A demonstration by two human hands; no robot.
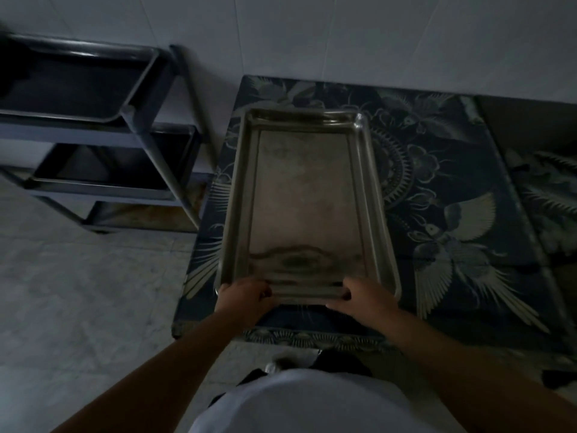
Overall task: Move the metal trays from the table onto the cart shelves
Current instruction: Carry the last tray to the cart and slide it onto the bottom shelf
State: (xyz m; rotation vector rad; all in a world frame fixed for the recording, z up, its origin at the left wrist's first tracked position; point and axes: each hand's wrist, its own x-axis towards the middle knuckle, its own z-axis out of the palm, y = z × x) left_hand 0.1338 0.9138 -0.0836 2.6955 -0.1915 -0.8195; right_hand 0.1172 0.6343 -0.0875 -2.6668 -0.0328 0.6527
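Observation:
A long rectangular metal tray (303,195) lies on the table (452,170), which is covered with a dark cloth printed with birds. My left hand (246,296) grips the tray's near rim at its left corner. My right hand (363,296) grips the same rim toward the right corner. The cart (137,126) stands to the left of the table. Its top shelf holds a metal tray (78,82), and another tray (112,164) sits on the middle shelf. The bottom shelf (143,214) shows a bare brownish surface.
A white tiled wall (312,35) runs behind the cart and table. Pale floor tiles (78,292) spread at the lower left between me and the cart. A second patterned cloth surface (549,189) adjoins the table on the right.

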